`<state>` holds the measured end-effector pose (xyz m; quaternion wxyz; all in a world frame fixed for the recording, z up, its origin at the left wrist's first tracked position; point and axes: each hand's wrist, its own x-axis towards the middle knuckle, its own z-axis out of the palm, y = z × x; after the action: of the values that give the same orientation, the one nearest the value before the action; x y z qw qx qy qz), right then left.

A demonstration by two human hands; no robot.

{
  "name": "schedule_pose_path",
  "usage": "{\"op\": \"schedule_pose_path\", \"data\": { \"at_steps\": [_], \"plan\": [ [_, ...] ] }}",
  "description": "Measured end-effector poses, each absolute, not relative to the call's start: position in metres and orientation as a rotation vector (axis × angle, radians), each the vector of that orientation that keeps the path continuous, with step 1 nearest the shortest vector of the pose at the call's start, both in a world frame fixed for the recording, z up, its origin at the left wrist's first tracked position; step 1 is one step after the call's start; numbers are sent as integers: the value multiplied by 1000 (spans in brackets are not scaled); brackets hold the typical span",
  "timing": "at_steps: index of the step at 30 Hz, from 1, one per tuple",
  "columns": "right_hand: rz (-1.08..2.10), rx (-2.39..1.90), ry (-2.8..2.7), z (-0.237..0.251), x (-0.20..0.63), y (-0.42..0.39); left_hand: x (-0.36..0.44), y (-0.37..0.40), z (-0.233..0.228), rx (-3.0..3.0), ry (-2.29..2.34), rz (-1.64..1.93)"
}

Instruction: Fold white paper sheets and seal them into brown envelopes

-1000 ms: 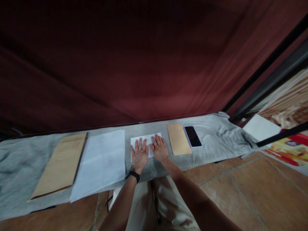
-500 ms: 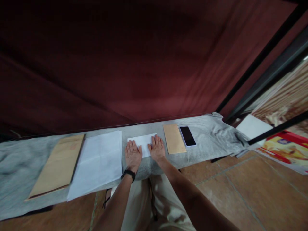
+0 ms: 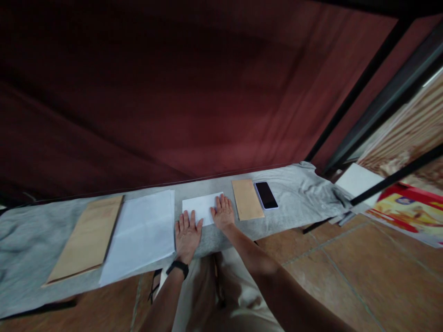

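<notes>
A small folded-looking white paper [image 3: 200, 204] lies on the grey cloth [image 3: 211, 240] in front of me. My left hand [image 3: 188, 233], with a black band on the wrist, rests flat at the paper's lower left, its fingertips near the edge. Flat on the right end of the same paper is my right hand [image 3: 223, 213], fingers slightly spread. Just right of it lies a small brown envelope [image 3: 247, 199], and beyond that a dark-screened phone [image 3: 266, 195]. Neither hand grips anything.
Left of my hands are a stack of large white sheets [image 3: 141, 235] and a large brown envelope [image 3: 86, 235]. A dark red curtain [image 3: 194, 115] hangs behind the bench. Black metal bars [image 3: 360, 87] and a colourful box [image 3: 411, 210] stand at the right.
My left hand has slid down and left on the white paper, uncovering more of its left part. My right hand stays on the paper's right end. The view has shifted slightly.
</notes>
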<state>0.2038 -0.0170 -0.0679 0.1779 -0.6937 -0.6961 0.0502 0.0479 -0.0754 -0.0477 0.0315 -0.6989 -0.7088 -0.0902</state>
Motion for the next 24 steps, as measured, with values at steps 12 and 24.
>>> {"op": "schedule_pose_path", "data": {
  "at_steps": [12, 24],
  "plan": [
    [156, -1988, -1975, -63, 204, -20, 48, -73, -50, -2131, -2184, -147],
    [-9, -1941, -1978, -71, 206, -18, 49, -74, -53, -2113, -2166, -230]
  ]
}}
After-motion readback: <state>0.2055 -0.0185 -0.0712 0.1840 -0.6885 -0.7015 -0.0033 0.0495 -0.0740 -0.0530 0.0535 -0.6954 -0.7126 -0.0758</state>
